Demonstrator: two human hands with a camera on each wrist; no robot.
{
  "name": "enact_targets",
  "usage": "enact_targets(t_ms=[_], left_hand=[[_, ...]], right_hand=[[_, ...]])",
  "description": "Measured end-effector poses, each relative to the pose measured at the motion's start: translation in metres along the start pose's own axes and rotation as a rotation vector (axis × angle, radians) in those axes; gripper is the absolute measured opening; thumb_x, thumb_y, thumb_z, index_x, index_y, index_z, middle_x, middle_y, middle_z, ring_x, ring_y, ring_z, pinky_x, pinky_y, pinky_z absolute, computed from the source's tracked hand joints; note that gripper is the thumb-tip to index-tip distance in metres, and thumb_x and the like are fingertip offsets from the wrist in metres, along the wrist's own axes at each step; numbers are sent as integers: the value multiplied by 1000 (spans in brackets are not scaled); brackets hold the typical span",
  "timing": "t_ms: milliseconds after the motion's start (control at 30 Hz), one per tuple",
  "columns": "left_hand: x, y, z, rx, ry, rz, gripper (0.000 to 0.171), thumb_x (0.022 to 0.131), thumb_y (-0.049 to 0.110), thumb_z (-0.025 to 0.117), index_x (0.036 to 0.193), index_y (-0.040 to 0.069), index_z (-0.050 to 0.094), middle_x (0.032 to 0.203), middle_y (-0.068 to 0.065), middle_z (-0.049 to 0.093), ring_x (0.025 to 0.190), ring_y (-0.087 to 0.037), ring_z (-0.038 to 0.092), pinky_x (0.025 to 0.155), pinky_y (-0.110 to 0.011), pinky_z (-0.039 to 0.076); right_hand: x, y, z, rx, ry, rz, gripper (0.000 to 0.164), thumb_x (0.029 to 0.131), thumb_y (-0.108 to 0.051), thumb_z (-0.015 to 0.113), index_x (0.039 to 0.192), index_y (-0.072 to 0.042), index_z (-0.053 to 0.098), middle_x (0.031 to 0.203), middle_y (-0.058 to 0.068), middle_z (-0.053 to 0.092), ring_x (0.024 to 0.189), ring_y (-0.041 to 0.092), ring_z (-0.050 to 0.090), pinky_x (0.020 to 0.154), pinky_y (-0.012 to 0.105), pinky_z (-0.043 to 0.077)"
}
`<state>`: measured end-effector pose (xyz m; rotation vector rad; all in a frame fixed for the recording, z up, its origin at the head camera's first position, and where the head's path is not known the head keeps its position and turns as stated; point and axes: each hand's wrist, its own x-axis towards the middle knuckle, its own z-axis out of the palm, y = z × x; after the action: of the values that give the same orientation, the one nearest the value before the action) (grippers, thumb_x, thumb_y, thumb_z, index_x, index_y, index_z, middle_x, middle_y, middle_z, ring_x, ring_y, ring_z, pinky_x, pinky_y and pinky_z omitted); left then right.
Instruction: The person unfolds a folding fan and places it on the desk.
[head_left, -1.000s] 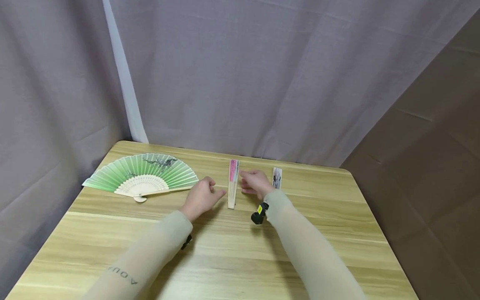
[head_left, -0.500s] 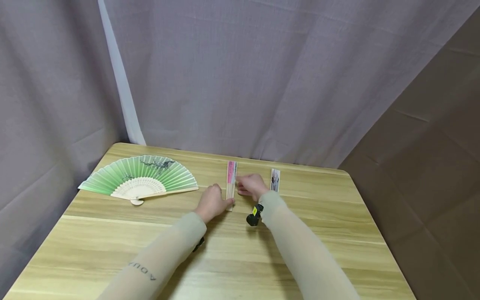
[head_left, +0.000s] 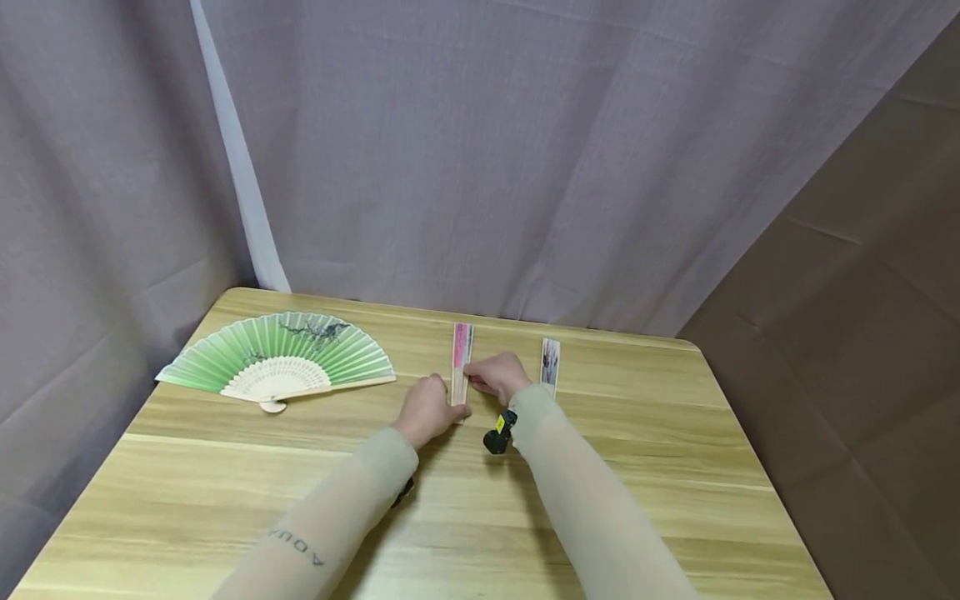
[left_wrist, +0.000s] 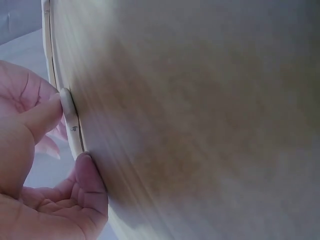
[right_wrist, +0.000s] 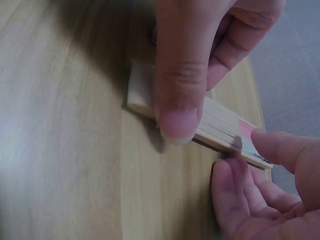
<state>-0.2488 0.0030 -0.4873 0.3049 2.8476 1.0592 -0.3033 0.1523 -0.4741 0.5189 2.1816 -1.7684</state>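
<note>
A folded hand fan (head_left: 461, 343) with a pink-and-white printed upper part and pale bamboo ribs lies upright in the head view, between both hands. My left hand (head_left: 424, 408) holds it near the base, thumb across the ribs and fingers at its left side. From the right, my right hand (head_left: 501, 377) pinches the fan's edge just below the pink part; the right wrist view shows that thumb on top and a finger (right_wrist: 225, 177) beneath. The left wrist view catches the fan's edge (left_wrist: 75, 131) between fingertips.
An opened green fan (head_left: 356, 354) with a dark branch print is spread at the table's left. Another folded fan (head_left: 551, 360), grey and white, lies right of the right hand. The wooden table (head_left: 465, 533) meets grey curtains (head_left: 420, 167) behind.
My left hand has moved right and taken hold of the pink fan's base. My right hand has come in to the fan's right edge and now pinches it.
</note>
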Motion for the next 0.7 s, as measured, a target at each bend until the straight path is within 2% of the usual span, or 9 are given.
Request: enact_targets(t_ms=[267,433,567,700], left_hand=[[4,1,-2,2,-32,21,36,76,29,83,61,10,57,64,-4,55,58,-19,48,53,-32,45],[4,2,-5,-20,-57,36,36,77,27,83,57,11,57,69,-3,53,60,-18,45,55,-30,41],[5,0,-6,-94,-96,5,34,77,24,83,60,7,59,62,-1,47,56,-15,40,51,-27,33],[5,-4,-7,-164,-106,-40,31,75,23,85,76,1,63,65,0,50,60,-15,44,53,-26,38]], right_hand=[[-3,-3,3,-24,23,8,20,83,-5,75,97,7,67,100,18,68,86,24,68,85,32,57],[-4,-4,2,26,12,24,19,84,-4,74,98,8,68,97,16,68,80,19,66,83,30,57],[-1,-3,1,65,3,39,18,84,-2,73,98,8,68,91,14,69,77,17,66,81,28,58],[1,-1,1,74,-7,51,16,86,-2,72,98,8,68,86,11,68,73,15,64,79,27,58]])
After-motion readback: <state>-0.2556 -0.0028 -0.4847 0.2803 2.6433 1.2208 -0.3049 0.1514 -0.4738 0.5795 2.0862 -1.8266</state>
